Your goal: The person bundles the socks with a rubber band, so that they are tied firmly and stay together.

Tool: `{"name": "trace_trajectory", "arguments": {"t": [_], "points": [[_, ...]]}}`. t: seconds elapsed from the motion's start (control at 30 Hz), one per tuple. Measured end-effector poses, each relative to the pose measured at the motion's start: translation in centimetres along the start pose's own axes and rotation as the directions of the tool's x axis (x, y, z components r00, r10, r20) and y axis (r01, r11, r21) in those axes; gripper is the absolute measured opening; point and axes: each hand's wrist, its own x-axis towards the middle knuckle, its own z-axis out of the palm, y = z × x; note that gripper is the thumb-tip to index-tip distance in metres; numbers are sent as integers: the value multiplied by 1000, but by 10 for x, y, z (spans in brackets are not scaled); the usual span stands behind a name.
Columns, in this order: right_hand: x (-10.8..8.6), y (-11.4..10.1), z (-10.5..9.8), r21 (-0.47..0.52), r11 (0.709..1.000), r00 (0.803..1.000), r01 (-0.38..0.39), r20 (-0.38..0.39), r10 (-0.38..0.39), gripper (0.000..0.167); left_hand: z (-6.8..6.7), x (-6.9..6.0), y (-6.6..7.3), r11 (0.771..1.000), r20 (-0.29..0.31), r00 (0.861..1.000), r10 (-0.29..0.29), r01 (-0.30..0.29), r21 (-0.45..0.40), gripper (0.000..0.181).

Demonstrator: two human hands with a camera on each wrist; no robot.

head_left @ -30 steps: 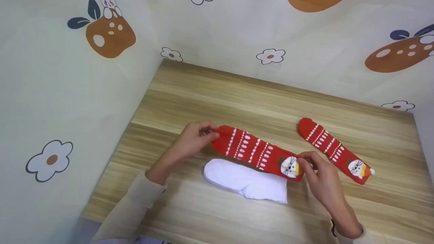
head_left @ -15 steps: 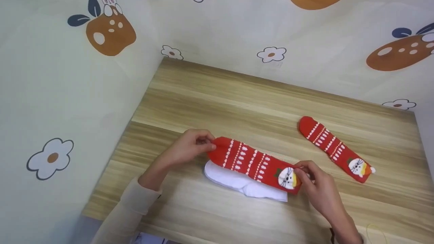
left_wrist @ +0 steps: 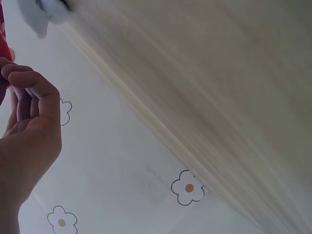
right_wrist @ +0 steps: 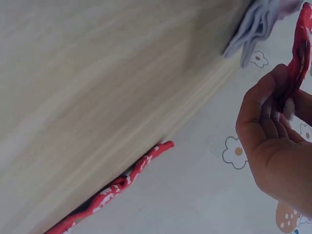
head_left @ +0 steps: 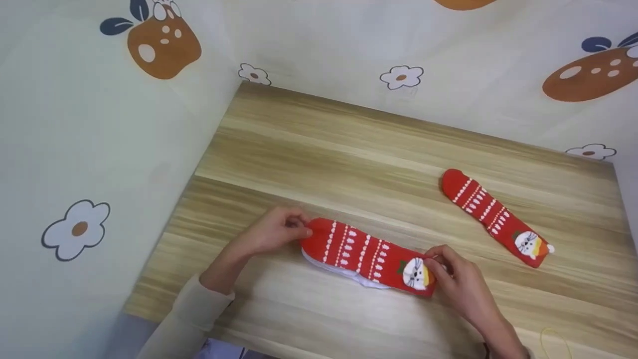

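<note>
A red sock (head_left: 366, 252) with white patterns and a white animal face hangs stretched between both hands in the head view. My left hand (head_left: 276, 232) pinches its toe end; my right hand (head_left: 461, 279) pinches the cuff beside the animal face. Below it lies a white sock (head_left: 368, 282), mostly covered, with only its lower edge showing. In the right wrist view the held sock's cuff stands above the table, apart from the white sock (right_wrist: 253, 30). A matching red sock (head_left: 491, 217) lies flat at the right, touched by neither hand.
The wood-grain table (head_left: 319, 144) meets a patterned wall covering (head_left: 319, 45) at the back and left. A thin yellow loop (head_left: 555, 343) lies near the front right. A printed item (head_left: 219, 349) shows at the table's front edge.
Both hands have carried the red sock toward the front of the table and slightly left. It now covers most of the white sock, which was fully exposed beside it earlier.
</note>
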Motion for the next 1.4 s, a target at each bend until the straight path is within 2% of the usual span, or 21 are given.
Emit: {"name": "trace_trajectory", "arguments": {"t": [0.3,0.43,0.6,0.87,1.1,1.23,1.4], "points": [[11,9,7,9,998,993,-64,96,63,19,5,1,-11,997,17,997,-74,74,27,8],[15,10,9,-23,998,993,-56,104,58,18,7,1,-11,992,18,993,-120,119,51,7],[18,12,8,-64,998,994,-25,106,32,19,9,2,-11,987,21,989,-145,143,68,5],[17,16,4,-57,998,995,-11,98,17,27,7,7,-9,985,-15,993,-118,119,124,6],[13,23,-5,-31,999,995,-41,86,43,30,8,17,1,974,-69,992,-102,114,198,11],[8,28,-14,-21,998,995,-64,78,65,36,11,27,10,966,-90,991,-101,119,230,14],[4,36,-31,-34,996,997,-81,4,81,41,16,46,23,955,-94,993,-64,89,284,28]]}}
